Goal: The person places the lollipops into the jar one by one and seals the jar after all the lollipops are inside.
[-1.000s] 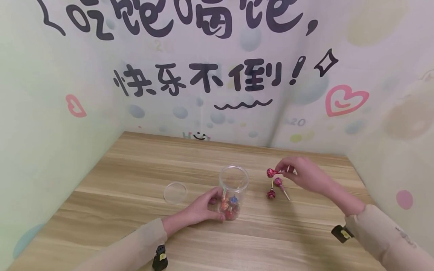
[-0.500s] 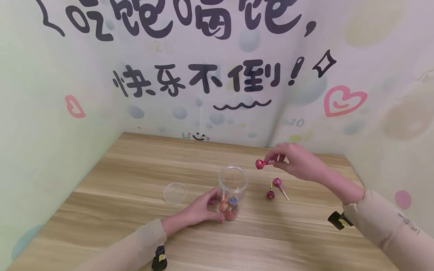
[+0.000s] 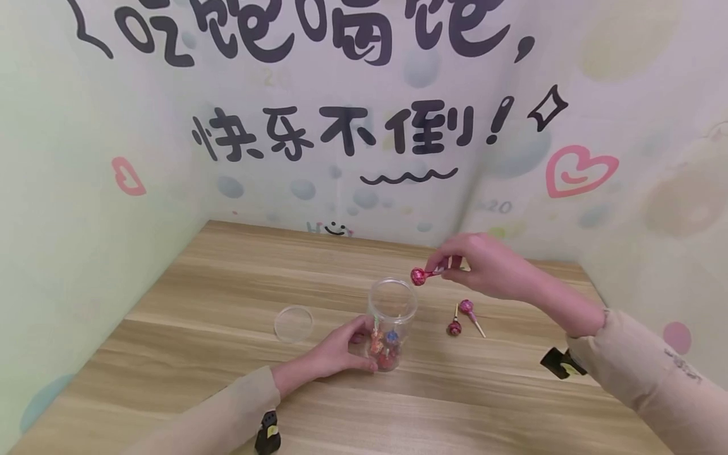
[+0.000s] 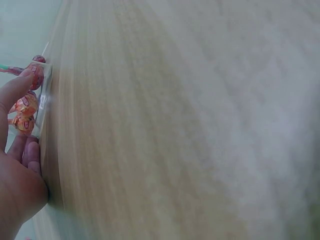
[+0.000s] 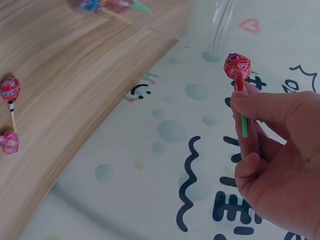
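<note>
My left hand [image 3: 341, 351] grips the lower side of a clear plastic jar [image 3: 392, 313] that stands upright without its lid. Inside the jar lie several wrapped lollipops [image 4: 27, 105], orange, red and blue. Between thumb and fingers my right hand [image 3: 483, 265] pinches the green stick of a red-wrapped lollipop [image 5: 237, 66]. That lollipop is in the air, just right of the jar's rim and a little above it, head pointing left. Two more lollipops lie on the table right of the jar: a dark red one [image 3: 454, 328] and a pink one [image 3: 467, 307].
A round clear lid [image 3: 293, 324] lies flat on the wooden table [image 3: 239, 278], left of the jar. Behind the table stands a printed wall cloth [image 3: 284, 189], with side walls to the left and right.
My right hand has lifted the red lollipop off the table beside the other two and carried it left, toward the jar's rim. The left hand and jar have stayed in place.
</note>
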Demonstrator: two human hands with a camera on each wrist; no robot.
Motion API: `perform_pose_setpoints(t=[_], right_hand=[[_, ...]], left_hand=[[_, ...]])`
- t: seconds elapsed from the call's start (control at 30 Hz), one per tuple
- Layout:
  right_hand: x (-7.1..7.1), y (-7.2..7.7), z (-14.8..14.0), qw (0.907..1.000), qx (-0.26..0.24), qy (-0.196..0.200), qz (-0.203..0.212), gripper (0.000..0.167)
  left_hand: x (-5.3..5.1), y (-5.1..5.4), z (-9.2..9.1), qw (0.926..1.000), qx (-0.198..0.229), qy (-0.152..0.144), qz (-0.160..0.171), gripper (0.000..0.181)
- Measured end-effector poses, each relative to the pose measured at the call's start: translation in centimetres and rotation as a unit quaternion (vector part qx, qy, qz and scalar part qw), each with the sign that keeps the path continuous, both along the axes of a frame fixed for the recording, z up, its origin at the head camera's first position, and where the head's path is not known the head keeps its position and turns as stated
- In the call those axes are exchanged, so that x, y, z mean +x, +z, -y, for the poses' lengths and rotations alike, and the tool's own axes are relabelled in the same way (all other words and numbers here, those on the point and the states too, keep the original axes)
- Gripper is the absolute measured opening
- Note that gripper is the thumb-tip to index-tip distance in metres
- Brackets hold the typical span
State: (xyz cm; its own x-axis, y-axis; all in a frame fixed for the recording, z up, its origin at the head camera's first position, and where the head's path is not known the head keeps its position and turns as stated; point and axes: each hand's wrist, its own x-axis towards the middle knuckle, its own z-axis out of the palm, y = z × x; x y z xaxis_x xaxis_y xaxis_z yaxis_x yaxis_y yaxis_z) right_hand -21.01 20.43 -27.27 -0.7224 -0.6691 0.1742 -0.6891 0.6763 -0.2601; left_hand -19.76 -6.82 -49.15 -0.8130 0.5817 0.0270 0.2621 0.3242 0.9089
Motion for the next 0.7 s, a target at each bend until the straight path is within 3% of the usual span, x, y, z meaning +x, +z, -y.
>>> perform_pose_setpoints(t=[0.7], right_hand=[[0.1, -0.4, 3.3, 0.9957, -0.002, 0.074, 0.056, 0.02]], left_hand=[[0.0, 0.1, 0.0, 1.0, 0.001, 0.0, -0.003, 0.07]])
